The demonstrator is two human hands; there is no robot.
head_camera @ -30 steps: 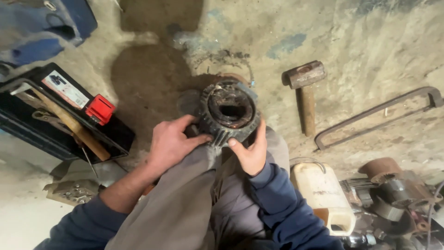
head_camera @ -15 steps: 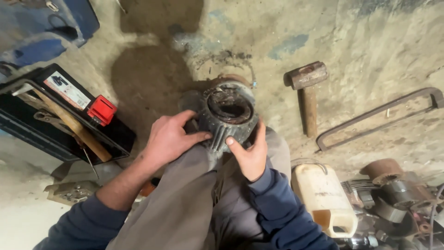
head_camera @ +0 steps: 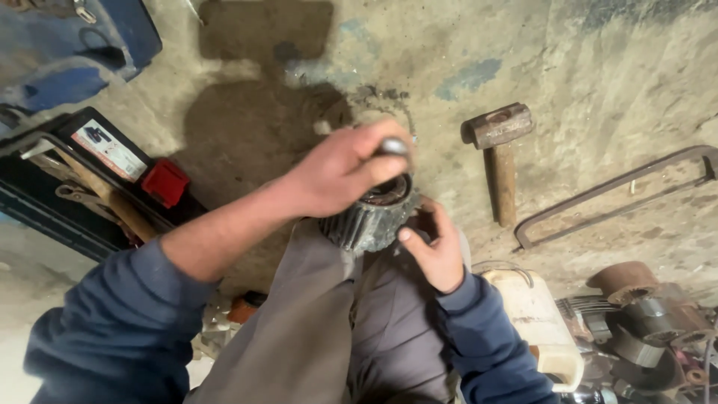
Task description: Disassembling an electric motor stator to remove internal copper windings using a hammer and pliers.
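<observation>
Metal, dark and ribbed on its outer wall, makes up the round motor housing that rests on the person's lap, propped against the grey trousers at the knees. Its open top shows a coppery ring inside. The left hand hovers over that opening with the fingers pinched tight around a small grey metal piece, held just above the rim. The right hand steadies the housing from the side, thumb pressed to the ribbed wall and fingers curled around its far edge, so both hands are closed on something. Blue sleeves cover both forearms.

On the concrete floor beyond the knees lies a hammer with a rusty head and wooden handle, and well to its right a hacksaw frame lies at a slant. To the left sits a black case holding a wooden-handled tool, with a small red block at its corner. Near the right knee stands a white plastic jug, and beside it a heap of rusty machine parts.
</observation>
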